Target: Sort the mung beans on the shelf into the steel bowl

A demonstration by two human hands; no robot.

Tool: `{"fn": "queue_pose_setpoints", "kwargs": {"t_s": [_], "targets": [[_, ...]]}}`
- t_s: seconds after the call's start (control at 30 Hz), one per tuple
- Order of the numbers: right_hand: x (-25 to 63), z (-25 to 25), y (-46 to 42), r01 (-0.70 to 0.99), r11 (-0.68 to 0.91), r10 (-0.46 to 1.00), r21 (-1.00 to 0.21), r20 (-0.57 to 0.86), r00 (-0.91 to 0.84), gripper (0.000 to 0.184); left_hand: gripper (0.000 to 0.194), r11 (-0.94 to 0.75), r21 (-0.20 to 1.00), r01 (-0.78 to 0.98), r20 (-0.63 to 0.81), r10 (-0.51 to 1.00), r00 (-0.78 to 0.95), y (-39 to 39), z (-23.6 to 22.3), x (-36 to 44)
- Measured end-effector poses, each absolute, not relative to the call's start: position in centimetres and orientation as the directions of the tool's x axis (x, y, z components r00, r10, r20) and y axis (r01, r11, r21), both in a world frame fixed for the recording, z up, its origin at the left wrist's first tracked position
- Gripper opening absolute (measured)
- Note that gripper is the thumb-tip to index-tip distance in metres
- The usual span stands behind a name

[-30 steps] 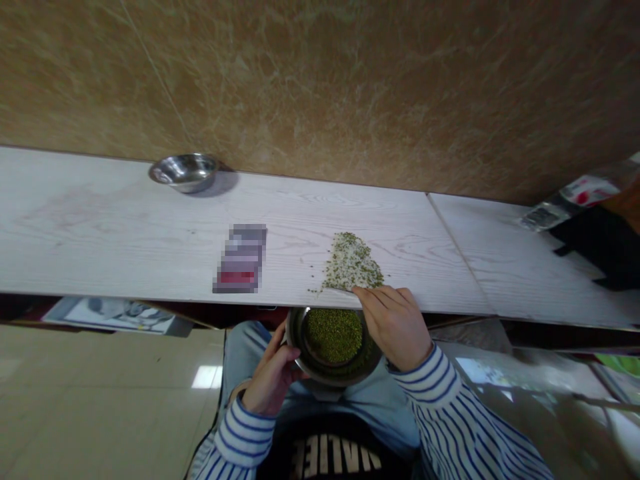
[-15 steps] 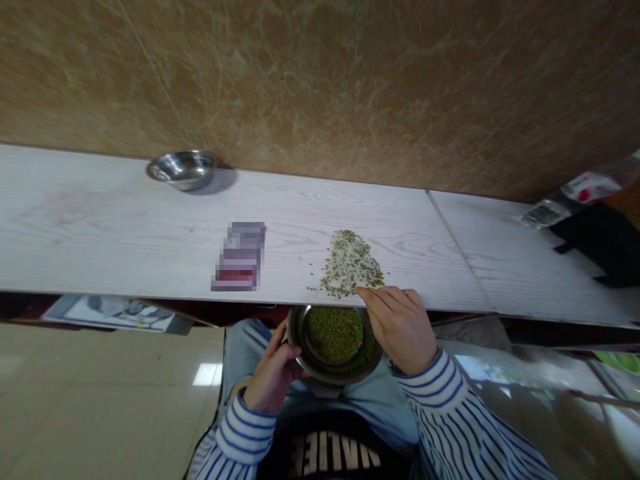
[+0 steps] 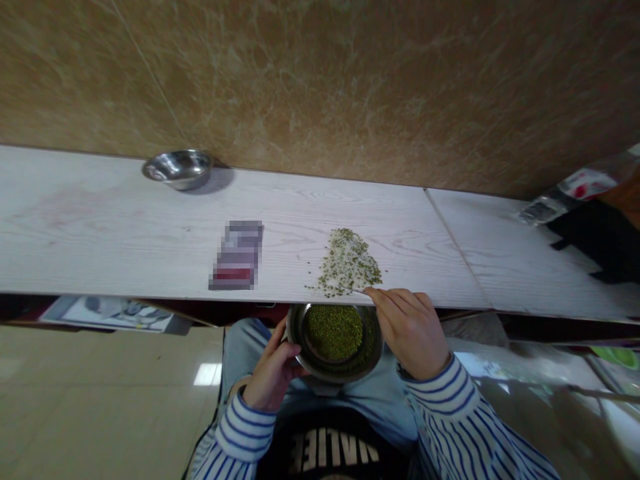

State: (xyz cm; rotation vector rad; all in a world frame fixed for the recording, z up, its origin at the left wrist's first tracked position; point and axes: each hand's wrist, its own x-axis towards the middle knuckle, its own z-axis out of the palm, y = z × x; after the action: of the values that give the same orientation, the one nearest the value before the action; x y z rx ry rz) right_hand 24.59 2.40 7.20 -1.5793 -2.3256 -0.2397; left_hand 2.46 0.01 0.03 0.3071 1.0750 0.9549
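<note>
My left hand (image 3: pixel 275 370) is closed on the left rim of a steel bowl (image 3: pixel 296 333), which sits over my lap just below the counter edge. Green beans (image 3: pixel 334 331), like mung beans, cover the bowl's bottom. My right hand (image 3: pixel 413 330) pinches a thin metal utensil (image 3: pixel 356 291); its exact kind is too small to make out. The utensil's tip points left, at the near edge of a flat pile (image 3: pixel 350 261) of white grains mixed with green beans. A few loose beans lie left of the pile.
The white wood-grain counter (image 3: pixel 285 200) runs along a brown marbled wall. A second steel bowl (image 3: pixel 179 171) stands near the wall at left. A pixelated phone-shaped object (image 3: pixel 237 255) lies left of the pile. A black item (image 3: pixel 600 237) and plastic packaging (image 3: pixel 545 207) are at far right.
My right hand has shifted slightly right and down from the pile, and more of the thin metal utensil shows. My left hand still holds the bowl in place.
</note>
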Motion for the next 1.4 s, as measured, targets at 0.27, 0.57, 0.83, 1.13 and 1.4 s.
{"fn": "queue_pose_setpoints", "kwargs": {"t_s": [0.27, 0.57, 0.83, 1.13, 1.4], "targets": [[25.2, 7.3, 1.9, 0.933, 0.36, 0.882, -0.017, 0.332, -0.335, 0.028, 0.066, 0.582, 0.644, -0.496, -0.599, 0.787, 0.146, 0.0, 0.0, 2.6], [25.8, 7.2, 1.5, 0.93, 0.36, 0.891, -0.069, 0.32, -0.321, 0.027, 0.067, 0.585, 0.642, -0.496, -0.602, 0.785, 0.146, -0.1, 0.0, 2.6], [25.5, 7.4, 1.8, 0.915, 0.398, 0.878, -0.061, 0.314, -0.361, 0.027, 0.07, 0.575, 0.642, -0.507, -0.611, 0.783, 0.115, -0.1, 0.2, 2.8], [25.6, 7.5, 2.0, 0.91, 0.413, 0.873, -0.043, 0.304, -0.382, 0.028, 0.07, 0.568, 0.649, -0.505, -0.603, 0.79, 0.112, -0.1, 0.0, 2.8], [25.6, 7.5, 2.1, 0.898, 0.431, 0.874, -0.085, 0.288, -0.392, 0.027, 0.07, 0.569, 0.646, -0.509, -0.598, 0.791, 0.126, -0.1, 0.0, 2.6]]}}
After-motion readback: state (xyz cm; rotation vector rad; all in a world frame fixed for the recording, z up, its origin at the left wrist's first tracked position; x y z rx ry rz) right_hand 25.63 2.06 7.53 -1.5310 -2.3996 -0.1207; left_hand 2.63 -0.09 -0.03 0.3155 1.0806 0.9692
